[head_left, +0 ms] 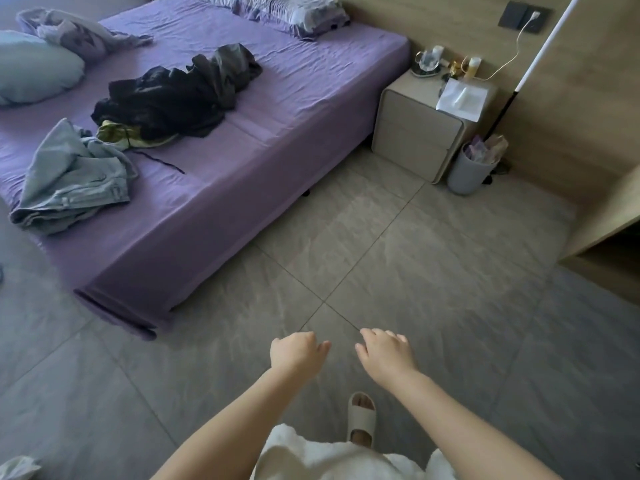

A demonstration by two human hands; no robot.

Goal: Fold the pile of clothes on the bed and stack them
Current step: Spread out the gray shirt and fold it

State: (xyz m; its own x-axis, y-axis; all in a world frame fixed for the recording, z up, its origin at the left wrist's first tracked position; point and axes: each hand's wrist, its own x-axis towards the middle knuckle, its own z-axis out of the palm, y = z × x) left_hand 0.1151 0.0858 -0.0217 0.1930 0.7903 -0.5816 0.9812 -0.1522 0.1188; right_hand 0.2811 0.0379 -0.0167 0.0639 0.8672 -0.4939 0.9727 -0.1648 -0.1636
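Our left hand (297, 353) and right hand (386, 355) hang loosely curled, empty; the dark clothes pile (173, 95) lies at ten o'clock on the bed (277, 140); soft, light, we judge; take hems.

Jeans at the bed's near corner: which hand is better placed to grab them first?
Left, probably. The jeans lie left of both hands, so the left hand is nearer than the right hand. Both are empty, over floor, short of the bed.
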